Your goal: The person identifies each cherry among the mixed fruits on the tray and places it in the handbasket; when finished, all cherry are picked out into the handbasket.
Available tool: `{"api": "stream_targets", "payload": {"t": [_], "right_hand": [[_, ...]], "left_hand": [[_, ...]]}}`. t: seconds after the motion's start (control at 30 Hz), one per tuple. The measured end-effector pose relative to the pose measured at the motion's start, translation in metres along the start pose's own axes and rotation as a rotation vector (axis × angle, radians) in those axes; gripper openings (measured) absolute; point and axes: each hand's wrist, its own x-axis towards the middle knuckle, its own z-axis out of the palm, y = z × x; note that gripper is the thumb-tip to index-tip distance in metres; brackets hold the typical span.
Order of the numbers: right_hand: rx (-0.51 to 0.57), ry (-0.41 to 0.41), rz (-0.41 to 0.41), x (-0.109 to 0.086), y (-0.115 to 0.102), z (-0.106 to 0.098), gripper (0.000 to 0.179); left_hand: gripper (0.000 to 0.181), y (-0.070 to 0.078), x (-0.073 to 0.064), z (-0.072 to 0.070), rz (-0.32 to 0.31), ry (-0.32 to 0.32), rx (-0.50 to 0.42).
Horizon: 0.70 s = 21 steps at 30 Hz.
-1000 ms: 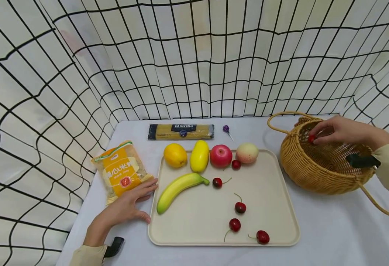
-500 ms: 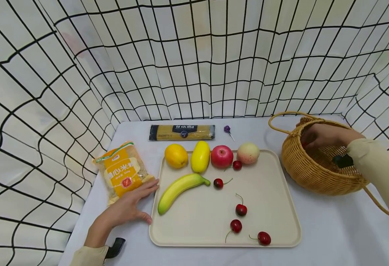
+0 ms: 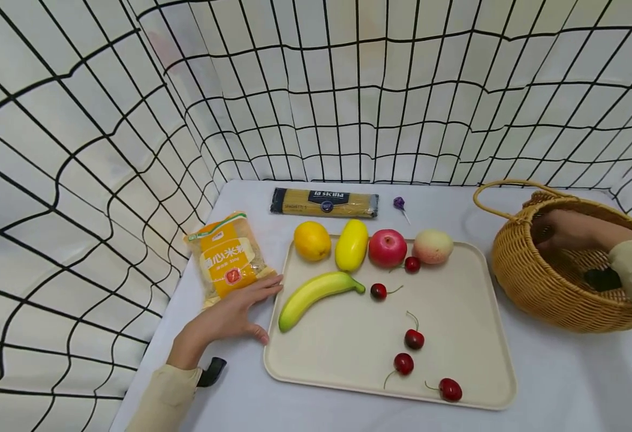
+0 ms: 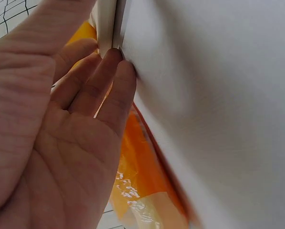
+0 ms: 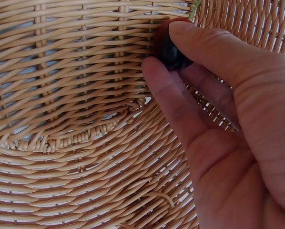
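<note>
My right hand [image 3: 572,231] is down inside the wicker basket [image 3: 526,273] at the right. In the right wrist view its thumb and fingers pinch a dark red cherry [image 5: 168,47] with a green stem, close to the woven wall. My left hand [image 3: 226,318] lies at the left edge of the beige tray [image 3: 343,354], fingers extended and fingertips at the rim. On the tray are a green-yellow banana [image 3: 316,294] and several loose cherries, among them a cherry [image 3: 414,339] near the middle and a cherry [image 3: 450,390] by the front edge.
A lemon [image 3: 312,241], a yellow mango-like fruit [image 3: 351,246], a red apple [image 3: 387,248] and a pale peach [image 3: 433,246] line the tray's back edge. Behind lie a spaghetti pack [image 3: 324,203] and a purple lollipop [image 3: 399,203]. An orange-yellow food bag [image 3: 229,258] is beside my left hand.
My right hand has lowered deeper into the basket with the cherry. The head view has shifted, so everything appears farther right. My left hand has stayed at the tray's edge.
</note>
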Motion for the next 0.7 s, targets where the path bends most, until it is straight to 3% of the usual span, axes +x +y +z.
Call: {"api": "stream_targets", "payload": {"t": [0.37, 0.7], "right_hand": [[0.037, -0.001, 0.015, -0.008, 0.003, -0.003, 0.036], [0.007, -0.016, -0.04, -0.02, -0.006, -0.016, 0.037]], "left_hand": [[0.106, 0.005, 0.009, -0.003, -0.003, -0.037, 0.008], [0.107, 0.0, 0.005, 0.0, 0.037, 0.005, 0.007]]}}
